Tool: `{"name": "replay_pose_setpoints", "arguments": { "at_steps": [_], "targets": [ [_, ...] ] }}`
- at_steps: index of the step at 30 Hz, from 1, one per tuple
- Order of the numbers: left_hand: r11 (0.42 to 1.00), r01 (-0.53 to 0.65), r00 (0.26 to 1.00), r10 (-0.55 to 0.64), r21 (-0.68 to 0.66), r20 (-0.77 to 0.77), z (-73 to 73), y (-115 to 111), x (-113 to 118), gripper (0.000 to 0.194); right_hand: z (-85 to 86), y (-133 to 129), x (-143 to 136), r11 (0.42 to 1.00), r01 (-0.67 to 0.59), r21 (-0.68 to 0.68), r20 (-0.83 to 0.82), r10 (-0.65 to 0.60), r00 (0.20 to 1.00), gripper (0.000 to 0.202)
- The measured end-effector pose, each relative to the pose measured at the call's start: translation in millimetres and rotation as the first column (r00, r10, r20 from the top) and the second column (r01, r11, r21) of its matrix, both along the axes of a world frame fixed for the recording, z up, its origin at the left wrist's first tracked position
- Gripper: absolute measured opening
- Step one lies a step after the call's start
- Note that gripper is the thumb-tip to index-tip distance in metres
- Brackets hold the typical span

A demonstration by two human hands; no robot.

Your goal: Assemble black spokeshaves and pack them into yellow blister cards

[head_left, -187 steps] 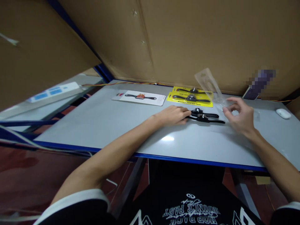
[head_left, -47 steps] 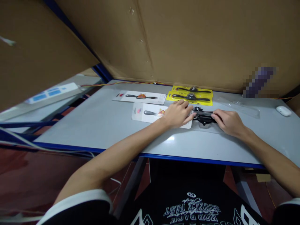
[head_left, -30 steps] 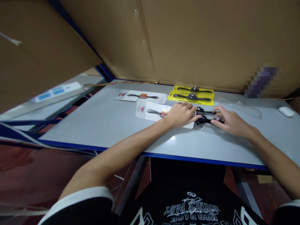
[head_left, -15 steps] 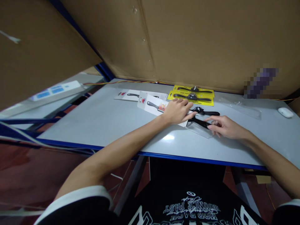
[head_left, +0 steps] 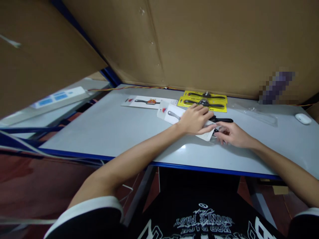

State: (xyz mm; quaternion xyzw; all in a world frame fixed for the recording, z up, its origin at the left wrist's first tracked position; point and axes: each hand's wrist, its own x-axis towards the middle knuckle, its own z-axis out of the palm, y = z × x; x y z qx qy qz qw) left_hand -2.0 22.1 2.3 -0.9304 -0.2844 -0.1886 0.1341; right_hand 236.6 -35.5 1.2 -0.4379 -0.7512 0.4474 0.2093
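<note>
My left hand [head_left: 196, 120] grips a printed white backing card [head_left: 163, 112], its thumb lying along the card's right part. The card pictures a grey-handled tool. At the card's right end, my right hand [head_left: 233, 133] closes its fingers on a clear plastic cover [head_left: 212, 140]. A bit of black tool [head_left: 215, 131] shows beside those fingertips; most of it is hidden by the card and fingers. Just behind both hands lies a loose black spokeshave [head_left: 223, 120], partly covered by my left hand.
Two spokeshaves on yellow cards [head_left: 216, 105] lie at the back. Another white printed card [head_left: 139, 101] is to their left. An empty clear plastic cover [head_left: 264, 116] and a white mouse [head_left: 303, 119] lie on the right. A power strip [head_left: 74, 92] sits at left.
My left hand and the white card have slid right, and the card now covers most of the black handle. My right hand has shifted slightly left, to the card's end.
</note>
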Motion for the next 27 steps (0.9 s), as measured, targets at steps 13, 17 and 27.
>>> {"name": "replay_pose_setpoints", "arguments": {
  "at_steps": [13,17,27],
  "targets": [
    [0.928,-0.152,0.985,0.114,-0.339,-0.129,19.9,14,-44,0.045,12.7,21,48,0.987,0.049,-0.154,-0.057,-0.058,0.997,0.052],
    [0.931,-0.214,0.975,0.185,-0.294,-0.124,15.7,11,-37,0.067,13.2,17,44,0.996,0.027,-0.090,-0.078,-0.034,0.996,0.044],
    [0.920,-0.320,0.944,0.289,-0.227,-0.159,13.2,10,-34,0.103,7.5,14,37,0.985,-0.003,-0.172,-0.169,-0.027,0.985,0.046]
  ]
}}
